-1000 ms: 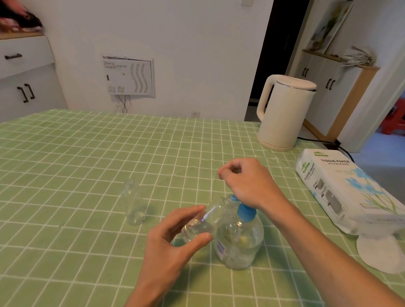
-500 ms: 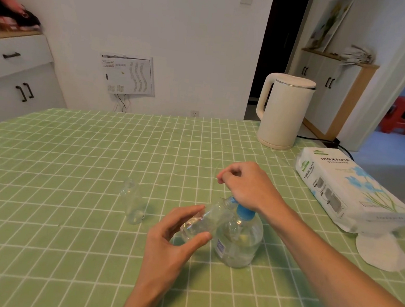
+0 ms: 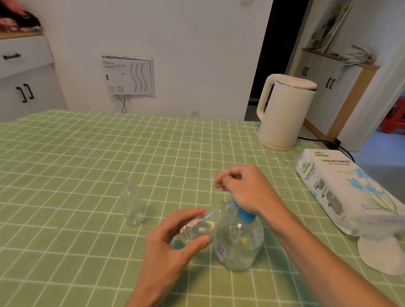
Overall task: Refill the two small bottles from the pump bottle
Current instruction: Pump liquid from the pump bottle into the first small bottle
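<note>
A clear pump bottle [image 3: 240,242] with a blue pump collar stands on the green checked tablecloth [image 3: 73,161]. My right hand [image 3: 247,189] lies over its pump head with the fingers curled, hiding the head. My left hand [image 3: 174,244] pinches a small clear bottle [image 3: 205,224] between thumb and fingers, tilted with its mouth up against the pump's spout. A second small clear bottle [image 3: 133,206] stands upright and uncapped to the left, apart from both hands.
A cream electric kettle [image 3: 283,111] stands at the table's back right, its cord trailing off the edge. A tissue paper pack [image 3: 347,193] lies at the right edge with a loose white tissue [image 3: 383,255] under its near end.
My right hand dipped slightly onto the pump head and has come back up a little. The tilted small bottle and my left hand have hardly moved.
</note>
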Available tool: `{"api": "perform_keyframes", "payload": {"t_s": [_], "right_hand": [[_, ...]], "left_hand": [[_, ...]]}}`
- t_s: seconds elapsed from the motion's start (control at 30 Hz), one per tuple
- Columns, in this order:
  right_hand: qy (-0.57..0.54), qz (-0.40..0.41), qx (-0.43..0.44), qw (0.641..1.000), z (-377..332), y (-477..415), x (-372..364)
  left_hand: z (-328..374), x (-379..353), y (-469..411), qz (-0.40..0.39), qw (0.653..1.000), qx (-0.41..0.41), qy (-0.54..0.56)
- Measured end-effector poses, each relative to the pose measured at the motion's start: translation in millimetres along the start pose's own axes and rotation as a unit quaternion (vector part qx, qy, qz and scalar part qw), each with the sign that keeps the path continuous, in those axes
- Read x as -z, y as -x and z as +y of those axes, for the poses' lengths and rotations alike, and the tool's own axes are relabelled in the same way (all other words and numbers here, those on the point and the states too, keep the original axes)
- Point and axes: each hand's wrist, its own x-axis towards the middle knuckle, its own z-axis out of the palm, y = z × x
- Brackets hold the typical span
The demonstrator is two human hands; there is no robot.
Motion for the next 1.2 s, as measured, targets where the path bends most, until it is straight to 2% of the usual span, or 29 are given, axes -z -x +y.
{"api": "perform_keyframes", "payload": {"t_s": [0.37,0.6,0.97,1.2], "right_hand": [[0.042,0.018,0.023,0.999,-8.5,-0.6,4.1],[0.015,0.007,-0.007,1.000,-0.6,-0.1,1.4],[0.049,0.014,0.012,0.999,-6.7,-0.2,2.9],[0.018,0.010,-0.004,1.000,-3.6,1.7,1.8]], "left_hand": [[4.8,-1.0,1.0,0.005,1.000,0.007,0.021],[1.7,-0.5,-0.8,0.001,1.000,0.003,0.010],[3.5,-1.7,0.3,0.005,1.000,0.013,0.017],[1.8,-0.4,-0.5,0.001,1.000,0.003,-0.001]]}}
